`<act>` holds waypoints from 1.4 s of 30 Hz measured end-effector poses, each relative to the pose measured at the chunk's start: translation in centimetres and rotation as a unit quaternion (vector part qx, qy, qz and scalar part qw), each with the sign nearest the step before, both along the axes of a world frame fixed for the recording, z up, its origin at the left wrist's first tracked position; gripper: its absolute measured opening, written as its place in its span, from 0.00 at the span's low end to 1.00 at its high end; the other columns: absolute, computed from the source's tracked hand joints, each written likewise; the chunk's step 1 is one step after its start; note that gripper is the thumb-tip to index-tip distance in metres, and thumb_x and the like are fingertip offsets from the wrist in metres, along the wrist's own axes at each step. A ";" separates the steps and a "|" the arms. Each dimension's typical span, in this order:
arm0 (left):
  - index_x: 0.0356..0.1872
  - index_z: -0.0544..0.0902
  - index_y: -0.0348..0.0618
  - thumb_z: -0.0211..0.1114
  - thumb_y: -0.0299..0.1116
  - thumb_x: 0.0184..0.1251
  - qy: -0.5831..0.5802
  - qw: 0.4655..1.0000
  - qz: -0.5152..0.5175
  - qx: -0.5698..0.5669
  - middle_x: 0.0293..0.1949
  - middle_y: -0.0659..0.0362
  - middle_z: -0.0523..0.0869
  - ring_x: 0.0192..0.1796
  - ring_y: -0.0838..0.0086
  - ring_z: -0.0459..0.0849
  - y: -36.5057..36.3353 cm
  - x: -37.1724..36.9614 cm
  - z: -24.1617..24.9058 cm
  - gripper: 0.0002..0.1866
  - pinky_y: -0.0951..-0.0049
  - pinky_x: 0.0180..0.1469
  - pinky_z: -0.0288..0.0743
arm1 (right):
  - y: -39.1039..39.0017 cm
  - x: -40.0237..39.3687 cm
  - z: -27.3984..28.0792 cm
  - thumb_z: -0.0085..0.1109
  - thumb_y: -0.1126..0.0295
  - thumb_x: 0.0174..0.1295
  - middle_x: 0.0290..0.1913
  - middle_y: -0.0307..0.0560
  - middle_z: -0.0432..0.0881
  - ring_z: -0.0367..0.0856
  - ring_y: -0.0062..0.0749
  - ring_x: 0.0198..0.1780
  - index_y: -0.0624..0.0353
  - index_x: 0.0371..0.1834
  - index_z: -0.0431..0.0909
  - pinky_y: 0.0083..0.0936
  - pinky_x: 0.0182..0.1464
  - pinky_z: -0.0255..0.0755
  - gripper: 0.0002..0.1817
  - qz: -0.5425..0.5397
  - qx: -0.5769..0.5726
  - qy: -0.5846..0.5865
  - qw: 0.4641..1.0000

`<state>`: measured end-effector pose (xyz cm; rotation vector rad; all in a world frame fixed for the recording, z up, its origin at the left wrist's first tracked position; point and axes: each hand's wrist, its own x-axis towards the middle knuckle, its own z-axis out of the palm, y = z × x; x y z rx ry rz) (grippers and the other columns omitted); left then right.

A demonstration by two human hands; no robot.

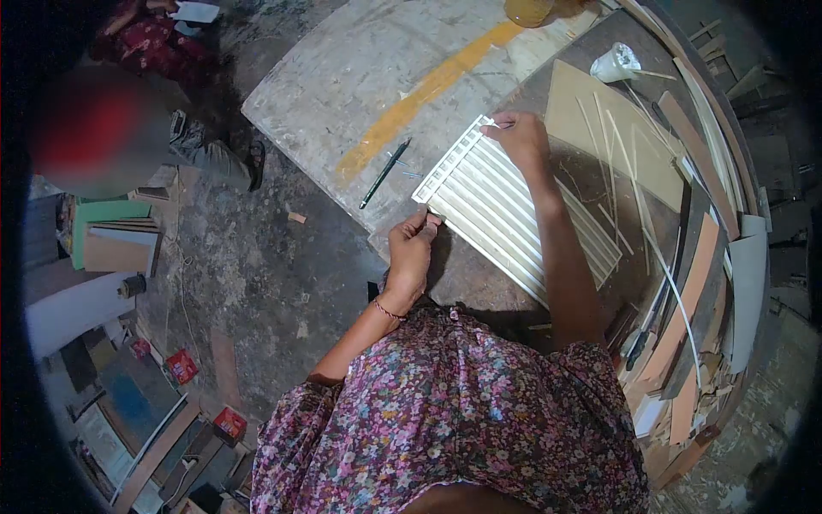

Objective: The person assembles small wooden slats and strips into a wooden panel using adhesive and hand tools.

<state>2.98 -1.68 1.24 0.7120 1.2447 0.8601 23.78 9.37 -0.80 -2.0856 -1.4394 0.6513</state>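
Note:
A white slatted panel [484, 206] lies at a slant on the worktable, its long strips side by side and a notched crosspiece [454, 158] along its far end. At the near left corner of that end, my left hand [409, 257] is closed, thumb and fingers pinching the panel's edge. My right hand [522, 141] pinches the opposite corner of the same end, and its forearm hides part of the slats. Left of the panel lie a dark green pen [384, 176] and a thin nail-like piece [411, 175].
The worktable [317, 103] carries a tan board [591, 128], thin sticks [634, 171], a white cup [615, 63] and a yellowish container [528, 10]. Wood strips [695, 295] crowd its right edge. Another person [154, 43] is at upper left, near stacked boards [111, 236] on the floor.

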 end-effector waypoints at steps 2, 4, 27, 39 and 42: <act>0.42 0.77 0.29 0.50 0.18 0.58 0.015 1.000 -0.004 0.001 0.31 0.65 0.77 0.33 0.85 0.70 -0.1 -0.1 0.0 0.12 0.86 0.39 0.62 | 0.0 0.1 -0.2 0.68 0.57 0.39 0.34 0.48 0.81 0.81 0.39 0.36 0.55 0.33 0.81 0.29 0.39 0.72 0.19 0.004 -0.001 -0.006 1.000; 0.41 0.77 0.28 0.50 0.18 0.58 0.018 1.000 -0.003 0.001 0.31 0.65 0.77 0.33 0.85 0.70 -0.1 -0.1 0.0 0.11 0.86 0.39 0.62 | 0.0 0.1 -0.2 0.68 0.57 0.39 0.35 0.48 0.82 0.81 0.39 0.36 0.54 0.33 0.81 0.29 0.39 0.72 0.18 0.005 0.002 -0.008 1.000; 0.36 0.78 0.32 0.58 0.23 0.53 0.461 0.815 -0.047 0.348 0.27 0.54 0.75 0.32 0.66 0.72 0.1 -1.1 0.0 0.09 0.68 0.37 0.64 | 0.0 0.0 -0.2 0.68 0.58 0.38 0.33 0.47 0.82 0.80 0.40 0.35 0.52 0.33 0.82 0.30 0.37 0.72 0.17 -0.014 -0.003 -0.019 1.000; 0.32 0.81 0.39 0.61 0.22 0.43 0.451 0.748 -0.080 0.480 0.29 0.55 0.75 0.35 0.64 0.72 4.4 2.1 -2.6 0.11 0.67 0.37 0.62 | 0.0 -0.1 0.3 0.68 0.57 0.37 0.32 0.50 0.81 0.80 0.42 0.34 0.53 0.31 0.82 0.30 0.37 0.72 0.18 -0.014 -0.016 0.003 1.000; 0.31 0.82 0.40 0.62 0.22 0.44 0.448 0.756 -0.081 0.470 0.29 0.56 0.77 0.35 0.65 0.74 4.4 2.1 -2.4 0.10 0.68 0.37 0.63 | -0.2 -0.2 0.6 0.69 0.58 0.37 0.31 0.50 0.81 0.80 0.41 0.33 0.54 0.31 0.82 0.29 0.37 0.72 0.18 -0.013 -0.006 -0.010 1.000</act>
